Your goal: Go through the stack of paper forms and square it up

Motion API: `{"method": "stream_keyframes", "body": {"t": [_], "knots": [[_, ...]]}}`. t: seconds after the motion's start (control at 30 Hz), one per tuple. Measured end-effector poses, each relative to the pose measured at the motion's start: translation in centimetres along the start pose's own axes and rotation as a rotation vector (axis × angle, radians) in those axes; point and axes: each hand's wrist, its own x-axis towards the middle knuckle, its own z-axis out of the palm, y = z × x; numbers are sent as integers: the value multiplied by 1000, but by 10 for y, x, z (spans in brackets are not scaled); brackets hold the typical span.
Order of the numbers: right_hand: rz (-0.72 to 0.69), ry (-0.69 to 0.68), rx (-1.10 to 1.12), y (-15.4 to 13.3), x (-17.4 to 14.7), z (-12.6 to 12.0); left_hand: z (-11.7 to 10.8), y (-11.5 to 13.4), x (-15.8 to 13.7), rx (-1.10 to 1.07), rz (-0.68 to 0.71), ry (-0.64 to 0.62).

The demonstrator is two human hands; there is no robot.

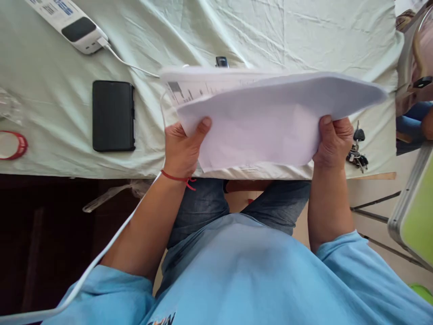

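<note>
A: Both hands are up over the near edge of the desk (237,27), and they're holding a sheaf of white papers (264,122) between them.

B: The left hand (182,151) is gripping the sheaf's left lower corner, thumb pressing on top, fingers tucked out of sight underneath. There's a red string (176,177) sitting round that wrist.

A: And the right hand (333,142) is pinching the right edge the same way, thumb on top. The sheets are sagging in the middle and lifting clear of the pale green cloth.

B: A printed page is showing at the far edge of the stack. A bunch of keys (357,153) is lying just beside the right hand.

A: Out to the left, a black phone (113,115) is lying flat on the cloth, well apart from the papers. Farther back, a white power strip (72,25) is trailing a white cable (125,62) toward the sheaf.
</note>
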Motion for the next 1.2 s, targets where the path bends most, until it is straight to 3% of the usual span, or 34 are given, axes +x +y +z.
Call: {"method": "stream_keyframes", "body": {"t": [0.1,0.17,0.33,0.43,0.6,0.73,0.83,0.97,1.07,1.2], "knots": [[-44,13,12,0,15,-1,-2,14,21,47,237,7],[-14,-22,-5,3,20,-4,-7,16,31,137,291,-16],[43,-83,80,17,9,-1,-18,-12,29,297,43,-93],[50,-111,59,20,1,5,-20,-27,23,258,23,-121],[30,-61,122,9,3,14,-11,-18,20,214,55,-151],[93,-65,103,-2,4,17,-12,-7,13,241,-73,-226],[219,-119,72,-3,-5,10,-18,-9,9,323,-138,-280],[348,-166,64,8,-19,-7,-18,-17,12,458,-144,-193],[373,-211,22,17,-25,-17,-12,-19,19,530,-137,-134],[389,-224,13,22,-24,-22,-2,-17,31,798,-36,-117]]}}
